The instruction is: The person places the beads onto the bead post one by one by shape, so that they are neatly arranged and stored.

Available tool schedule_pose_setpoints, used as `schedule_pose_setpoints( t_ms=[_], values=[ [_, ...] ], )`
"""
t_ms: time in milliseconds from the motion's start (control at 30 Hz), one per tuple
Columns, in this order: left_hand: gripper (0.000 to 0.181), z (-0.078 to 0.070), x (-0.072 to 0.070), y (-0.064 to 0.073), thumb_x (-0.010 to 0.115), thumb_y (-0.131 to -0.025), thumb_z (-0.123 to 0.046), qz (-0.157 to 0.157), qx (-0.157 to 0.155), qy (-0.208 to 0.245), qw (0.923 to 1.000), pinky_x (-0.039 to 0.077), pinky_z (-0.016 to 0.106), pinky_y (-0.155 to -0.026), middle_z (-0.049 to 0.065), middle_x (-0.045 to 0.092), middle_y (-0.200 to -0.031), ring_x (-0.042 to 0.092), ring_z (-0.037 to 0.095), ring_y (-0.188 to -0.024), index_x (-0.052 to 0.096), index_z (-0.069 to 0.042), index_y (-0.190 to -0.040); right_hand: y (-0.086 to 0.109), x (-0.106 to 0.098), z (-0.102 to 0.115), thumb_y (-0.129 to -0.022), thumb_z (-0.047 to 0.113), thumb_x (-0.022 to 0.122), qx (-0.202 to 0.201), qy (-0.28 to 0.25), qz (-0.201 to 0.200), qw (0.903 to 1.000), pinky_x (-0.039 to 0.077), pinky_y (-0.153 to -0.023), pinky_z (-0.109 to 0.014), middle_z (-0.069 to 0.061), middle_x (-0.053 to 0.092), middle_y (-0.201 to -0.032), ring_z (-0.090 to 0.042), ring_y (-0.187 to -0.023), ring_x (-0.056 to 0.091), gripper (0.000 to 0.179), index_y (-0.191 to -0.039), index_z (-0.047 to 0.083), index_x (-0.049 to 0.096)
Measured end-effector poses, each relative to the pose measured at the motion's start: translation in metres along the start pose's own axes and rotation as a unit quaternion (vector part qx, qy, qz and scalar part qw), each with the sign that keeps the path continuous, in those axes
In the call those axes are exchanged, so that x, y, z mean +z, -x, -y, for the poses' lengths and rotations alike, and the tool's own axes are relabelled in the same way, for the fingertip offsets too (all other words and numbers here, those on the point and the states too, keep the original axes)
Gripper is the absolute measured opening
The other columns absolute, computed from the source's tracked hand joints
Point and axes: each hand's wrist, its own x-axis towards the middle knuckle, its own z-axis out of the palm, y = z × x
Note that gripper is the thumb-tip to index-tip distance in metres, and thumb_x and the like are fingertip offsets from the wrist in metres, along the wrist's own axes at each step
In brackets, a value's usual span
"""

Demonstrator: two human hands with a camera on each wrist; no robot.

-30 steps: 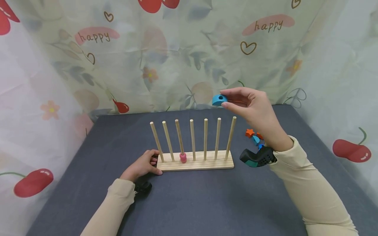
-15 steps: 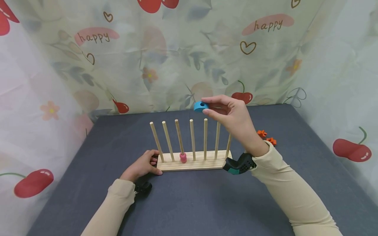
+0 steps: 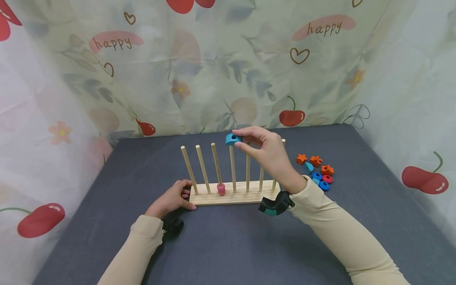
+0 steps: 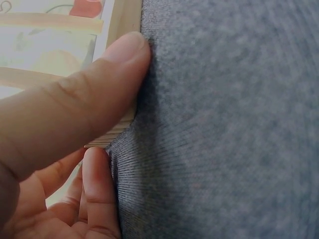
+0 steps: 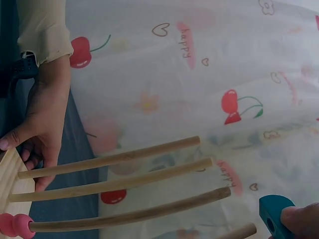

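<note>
A wooden peg board with several upright pegs stands on the dark cloth. At its left end my left hand grips the base, thumb along the front edge, as the left wrist view shows up close. My right hand pinches a blue half-round bead with a hole, between thumb and fingers. It is just above the tip of the middle peg; the right wrist view shows bead and peg tip apart. A pink rounded piece sits low on the peg left of the middle one.
To the right of the board lies a loose group of beads: an orange star, other orange pieces, a blue half-round, a red ring and a blue ring. A patterned curtain hangs behind the table.
My right hand has carried the blue bead leftward and down, from beyond the board's right part to over the middle peg. My left hand has stayed on the board's end.
</note>
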Motion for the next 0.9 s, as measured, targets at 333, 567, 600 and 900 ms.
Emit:
schedule_pose_setpoints(
  t_ms=[333,567,600,900],
  values=[
    [0.079,-0.001,0.001,0.0,0.086,-0.069,-0.004,-0.001,-0.004,0.0,1.0,0.043,0.046,-0.101,0.018,0.04,-0.131,0.049,0.031,-0.116,0.045,-0.001,-0.136,-0.001,0.007,-0.006,-0.088,0.013,0.07,0.0,0.023,0.0,0.9997,0.053,-0.076,-0.028,-0.006,0.067,-0.103,-0.015,-0.085,0.064,0.03,-0.118,0.01,0.069],
    [0.079,-0.002,-0.001,0.001,0.086,-0.069,-0.003,0.002,0.0,0.0,1.0,0.043,0.046,-0.1,0.019,0.04,-0.13,0.048,0.032,-0.116,0.044,0.001,-0.136,-0.002,0.009,-0.005,-0.088,0.012,0.07,-0.011,0.057,0.005,0.9983,0.048,-0.068,-0.026,-0.002,0.066,-0.095,-0.013,-0.076,0.058,0.028,-0.116,0.011,0.07],
    [0.079,-0.002,-0.001,0.001,0.086,-0.069,-0.004,0.001,0.0,0.0,1.0,0.043,0.046,-0.1,0.02,0.04,-0.13,0.048,0.032,-0.116,0.044,0.001,-0.136,-0.002,0.009,-0.005,-0.088,0.012,0.07,-0.013,0.062,0.005,0.998,0.047,-0.068,-0.026,-0.002,0.066,-0.096,-0.013,-0.077,0.057,0.027,-0.115,0.011,0.07],
    [0.078,-0.002,0.001,0.001,0.086,-0.069,-0.003,-0.003,-0.003,-0.006,1.0,0.043,0.046,-0.1,0.02,0.04,-0.13,0.049,0.032,-0.116,0.044,0.001,-0.135,0.001,0.016,-0.011,-0.089,0.015,0.07,-0.003,0.061,-0.004,0.9981,0.041,-0.067,-0.025,-0.003,0.065,-0.1,-0.015,-0.078,0.052,0.03,-0.119,0.01,0.068]
  ],
)
